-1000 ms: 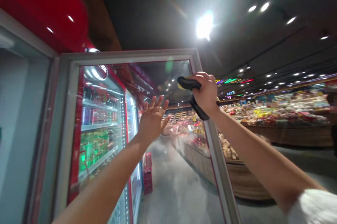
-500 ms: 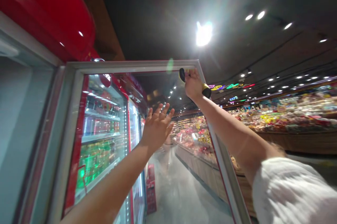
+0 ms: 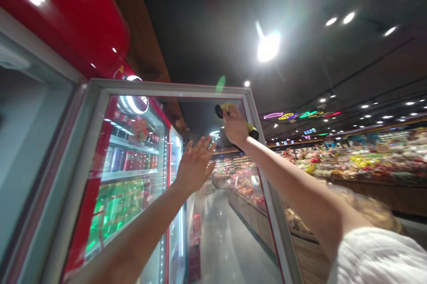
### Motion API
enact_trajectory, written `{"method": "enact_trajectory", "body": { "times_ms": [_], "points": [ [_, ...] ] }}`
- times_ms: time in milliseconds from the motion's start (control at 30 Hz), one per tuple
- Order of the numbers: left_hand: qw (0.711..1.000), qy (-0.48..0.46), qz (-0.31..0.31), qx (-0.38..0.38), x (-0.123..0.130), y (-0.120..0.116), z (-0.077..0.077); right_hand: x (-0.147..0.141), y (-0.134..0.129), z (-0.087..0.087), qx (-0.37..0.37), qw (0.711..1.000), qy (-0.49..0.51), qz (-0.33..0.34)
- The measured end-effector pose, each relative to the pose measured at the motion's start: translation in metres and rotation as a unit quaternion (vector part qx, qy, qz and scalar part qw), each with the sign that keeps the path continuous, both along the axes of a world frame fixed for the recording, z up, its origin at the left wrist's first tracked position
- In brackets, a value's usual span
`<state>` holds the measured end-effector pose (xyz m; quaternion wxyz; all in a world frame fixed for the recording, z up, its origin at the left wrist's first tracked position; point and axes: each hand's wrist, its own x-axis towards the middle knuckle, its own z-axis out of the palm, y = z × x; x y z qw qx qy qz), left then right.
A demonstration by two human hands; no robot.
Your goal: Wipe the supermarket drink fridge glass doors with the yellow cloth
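Note:
A glass door [image 3: 227, 213] in a grey frame stands swung out from a red cooler [image 3: 66, 12]. Near the middle of its pane is my left hand [image 3: 195, 166], with nothing in it and its fingers stretched upward, a little apart. Whether the palm touches the glass I cannot tell. Higher up and to the right, my right hand [image 3: 236, 126] is closed around a yellow and black tool [image 3: 252, 131], held at the upper right part of the pane. Its black ends show on both sides of the hand.
Through the glass, lit cooler shelves with green bottles [image 3: 116, 201] appear at the left. A grey floor aisle [image 3: 220, 230] runs ahead. Heaped produce displays [image 3: 360, 164] stand at the right, below ceiling lights and neon signs.
My right hand has moved down and left with the tool, off the top frame onto the pane. The fingers of my left hand are closer together. The camera view has shifted slightly.

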<state>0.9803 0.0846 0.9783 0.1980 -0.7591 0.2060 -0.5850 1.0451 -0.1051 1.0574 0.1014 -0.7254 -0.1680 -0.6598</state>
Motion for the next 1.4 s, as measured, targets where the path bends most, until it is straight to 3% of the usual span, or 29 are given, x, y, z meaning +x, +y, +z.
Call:
{"method": "enact_trajectory", "body": {
  "times_ms": [100,167,233,300,400,467,567,633,700,767,867,933,1033,1100,1167,1267,1333,1400],
  "points": [
    [0.999,-0.022,0.014,-0.027,0.002,0.011,0.011,0.008,0.002,-0.046,-0.092,0.995,-0.036,0.036],
    [0.998,-0.035,0.021,-0.044,0.004,0.02,0.02,0.016,-0.011,-0.058,-0.061,0.997,-0.035,0.033],
    [0.997,-0.044,0.026,-0.052,0.007,0.03,0.026,0.026,-0.024,-0.043,0.022,0.999,-0.019,0.027],
    [0.997,-0.049,0.028,-0.052,0.011,0.037,0.03,0.034,-0.024,-0.012,0.097,0.995,-0.005,0.028],
    [0.997,-0.054,0.024,-0.043,0.017,0.045,0.031,0.038,0.001,0.019,0.111,0.993,-0.006,0.041],
    [0.998,-0.055,0.016,-0.034,0.02,0.051,0.031,0.037,0.021,0.011,0.04,0.998,-0.027,0.05],
    [0.998,-0.06,0.007,-0.031,0.018,0.065,0.034,0.04,0.026,-0.027,-0.073,0.994,-0.054,0.06],
    [0.997,-0.071,0.003,-0.04,0.015,0.076,0.038,0.047,0.014,-0.042,-0.06,0.995,-0.048,0.055],
    [0.996,-0.078,0.002,-0.048,0.013,0.087,0.041,0.054,0.005,-0.036,0.024,0.998,-0.036,0.044],
    [0.996,-0.078,0.005,-0.052,0.013,0.094,0.043,0.056,0.01,-0.014,0.095,0.994,-0.029,0.037],
    [0.996,-0.07,0.011,-0.051,0.013,0.099,0.042,0.049,0.04,0.011,0.075,0.996,-0.035,0.045],
    [0.997,-0.065,0.013,-0.045,0.011,0.102,0.04,0.042,0.058,0.005,0.006,0.996,-0.059,0.071],
    [0.997,-0.065,0.021,-0.04,0.006,0.111,0.038,0.038,0.06,-0.025,-0.083,0.985,-0.092,0.122],
    [0.996,-0.069,0.028,-0.044,0.003,0.118,0.037,0.04,0.051,-0.036,-0.067,0.986,-0.087,0.129],
    [0.996,-0.072,0.03,-0.049,0.001,0.122,0.037,0.041,0.05,-0.028,0.006,0.992,-0.066,0.106],
    [0.996,-0.075,0.027,-0.051,0.0,0.125,0.036,0.033,0.074,-0.002,0.081,0.993,-0.048,0.074],
    [0.996,-0.075,0.027,-0.05,-0.001,0.126,0.035,0.023,0.096,0.005,0.041,0.994,-0.058,0.078],
    [0.996,-0.073,0.024,-0.045,-0.003,0.129,0.033,0.016,0.108,-0.005,-0.043,0.991,-0.075,0.102]
  ]
}}
